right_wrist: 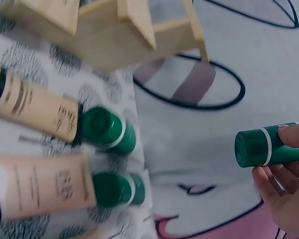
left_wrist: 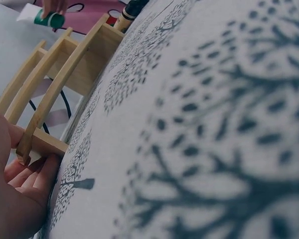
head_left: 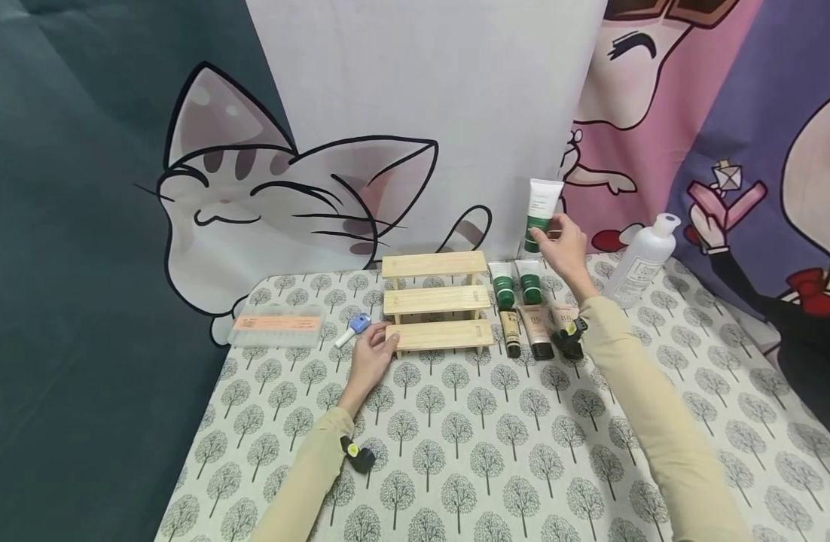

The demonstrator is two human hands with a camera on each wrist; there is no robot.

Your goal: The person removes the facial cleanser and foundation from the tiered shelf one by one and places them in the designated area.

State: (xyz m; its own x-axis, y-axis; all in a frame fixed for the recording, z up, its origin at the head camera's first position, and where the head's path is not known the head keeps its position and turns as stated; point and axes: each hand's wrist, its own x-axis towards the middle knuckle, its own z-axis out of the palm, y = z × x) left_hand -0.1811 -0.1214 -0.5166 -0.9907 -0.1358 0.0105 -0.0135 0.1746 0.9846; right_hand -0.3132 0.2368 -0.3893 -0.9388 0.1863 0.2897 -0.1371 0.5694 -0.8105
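Note:
My right hand (head_left: 562, 247) holds a white-and-green squeeze tube (head_left: 543, 207) in the air above the table's back edge, its green cap downward. In the right wrist view, thumb and fingers pinch its green lower part. My left hand (head_left: 374, 354) grips the left end of the lowest step of a three-step wooden display rack (head_left: 438, 299); the left wrist view shows its fingers under the step's end. Two similar green-capped tubes (head_left: 503, 284) lie right of the rack. Nearer me lie a slim black-capped yellow tube (head_left: 511, 333) and a pinkish BB cream tube (head_left: 536, 330).
Another pinkish tube (head_left: 564, 315) lies partly behind the right wrist camera. A white pump bottle (head_left: 642, 260) is at the back right. A blue-and-white small item (head_left: 354, 329) and a clear case with an orange label (head_left: 277, 324) lie left of the rack. A printed curtain hangs behind.

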